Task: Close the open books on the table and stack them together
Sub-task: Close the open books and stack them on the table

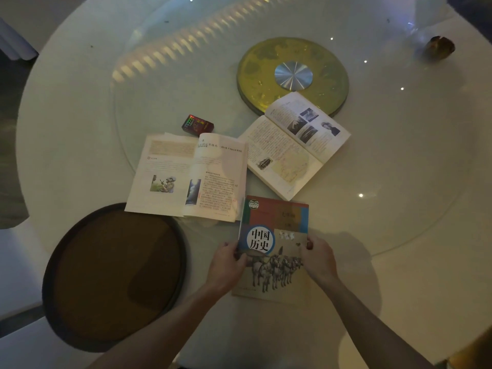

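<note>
A closed history book (275, 235) with horses on its cover lies near the table's front edge. My left hand (228, 265) grips its left side and my right hand (318, 258) grips its right side. Just beyond it, to the left, a large book (186, 177) lies open and flat, showing pictures and text. Further right, another book (295, 145) lies open at an angle, one corner resting on a round gold disc.
The white round table (80, 115) carries a glass turntable with a gold disc (292, 73) at its hub. A small red box (197, 124) sits behind the large open book. A dark round stool seat (114, 275) is at the lower left. A brown object (439, 47) lies far right.
</note>
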`<action>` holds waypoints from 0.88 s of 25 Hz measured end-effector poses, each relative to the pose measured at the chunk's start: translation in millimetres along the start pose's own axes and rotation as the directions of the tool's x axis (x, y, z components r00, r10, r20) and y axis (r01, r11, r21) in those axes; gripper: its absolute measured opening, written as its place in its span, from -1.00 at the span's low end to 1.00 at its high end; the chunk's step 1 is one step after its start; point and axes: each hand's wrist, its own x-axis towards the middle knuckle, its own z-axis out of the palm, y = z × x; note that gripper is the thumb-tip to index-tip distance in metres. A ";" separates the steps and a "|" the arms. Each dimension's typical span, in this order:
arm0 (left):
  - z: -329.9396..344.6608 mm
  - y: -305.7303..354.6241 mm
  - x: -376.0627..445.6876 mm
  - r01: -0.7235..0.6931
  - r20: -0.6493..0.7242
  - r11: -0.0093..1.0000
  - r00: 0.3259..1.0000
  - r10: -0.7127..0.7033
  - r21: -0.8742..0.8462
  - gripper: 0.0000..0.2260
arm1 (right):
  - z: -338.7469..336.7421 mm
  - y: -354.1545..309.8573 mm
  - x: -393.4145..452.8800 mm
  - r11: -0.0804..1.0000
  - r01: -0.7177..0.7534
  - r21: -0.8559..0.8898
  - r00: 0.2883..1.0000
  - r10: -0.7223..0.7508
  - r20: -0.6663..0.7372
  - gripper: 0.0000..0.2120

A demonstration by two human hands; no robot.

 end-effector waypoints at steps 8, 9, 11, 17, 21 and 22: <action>-122.7 -24.5 48.5 0.021 -0.467 0.977 0.876 -0.120 -0.211 -0.70 | 26.3 -107.5 18.9 0.977 0.150 0.152 0.988 -0.152 -0.002 -0.57; -141.6 -31.4 57.7 0.043 -0.504 0.978 0.852 -0.142 -0.204 -0.66 | 33.3 -126.2 26.2 0.971 0.151 0.188 0.986 -0.162 0.046 -0.54; -176.0 -48.9 75.9 0.131 -0.530 0.974 0.821 -0.212 -0.186 -0.54 | 49.3 -159.7 42.2 0.961 0.120 0.249 0.978 -0.158 0.138 -0.46; -229.5 -87.8 121.0 0.379 -0.347 0.914 0.846 -0.405 -0.141 -0.36 | 89.7 -201.3 76.8 0.913 -0.123 0.388 0.977 0.044 0.207 -0.50; -238.2 -96.7 135.4 0.402 -0.292 0.913 0.868 -0.403 -0.065 -0.38 | 102.8 -212.9 86.8 0.846 -0.235 0.479 0.966 0.151 0.208 -0.47; -239.6 -98.3 137.7 0.403 -0.289 0.912 0.866 -0.407 -0.078 -0.39 | 105.4 -216.0 87.8 0.844 -0.263 0.468 0.960 0.179 0.216 -0.44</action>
